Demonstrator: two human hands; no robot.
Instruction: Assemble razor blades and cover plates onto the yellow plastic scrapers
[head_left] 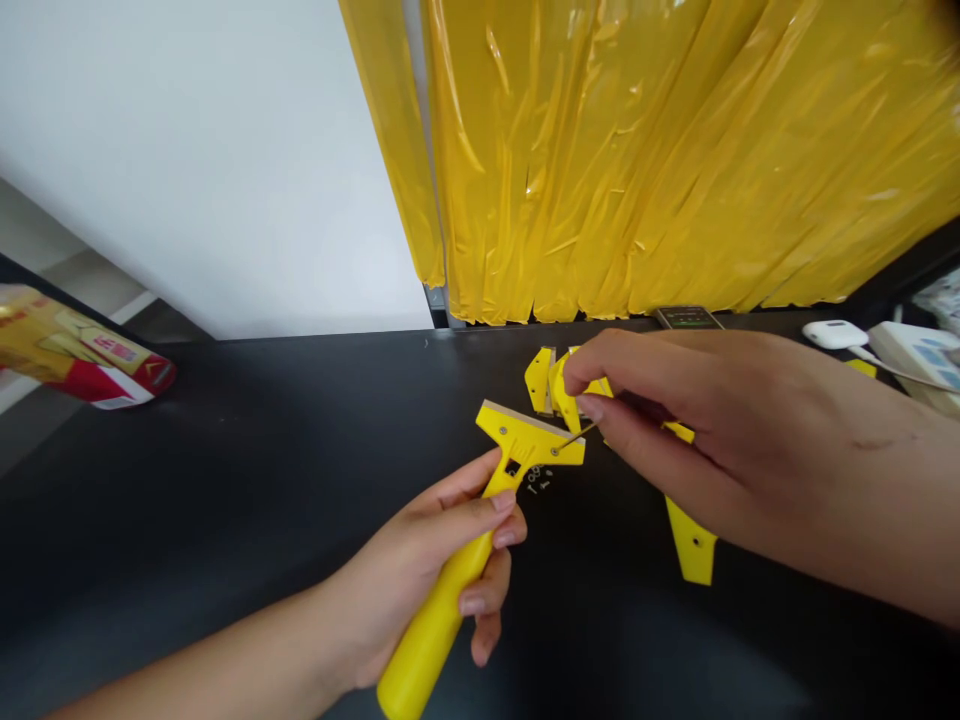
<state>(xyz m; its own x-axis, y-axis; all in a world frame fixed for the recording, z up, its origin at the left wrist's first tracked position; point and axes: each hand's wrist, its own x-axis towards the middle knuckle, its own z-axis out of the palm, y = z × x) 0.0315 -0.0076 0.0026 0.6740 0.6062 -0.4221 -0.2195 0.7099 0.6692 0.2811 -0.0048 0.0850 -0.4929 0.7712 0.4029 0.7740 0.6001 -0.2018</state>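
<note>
My left hand (457, 540) is closed around the handle of a yellow scraper (529, 440), which tilts up and to the right. Its wide head carries two small screws, with a pale strip along the far edge. Between the thumb and fingers of my right hand (667, 410) is a screwdriver (581, 433); most of it is hidden, and its thin shaft meets the screw on the head's right side. Small loose screws (538, 480) lie on the table just beyond the scraper. Further yellow scraper parts (538, 380) sit behind my right hand, partly covered by it.
Another yellow scraper piece (691, 540) lies on the black table (262, 480) under my right wrist. A phone-like device (688, 318), a white earphone case (834, 334) and a power strip (919, 355) are at the back right. A red and yellow package (90, 350) stands left. Yellow plastic sheeting (637, 160) hangs behind.
</note>
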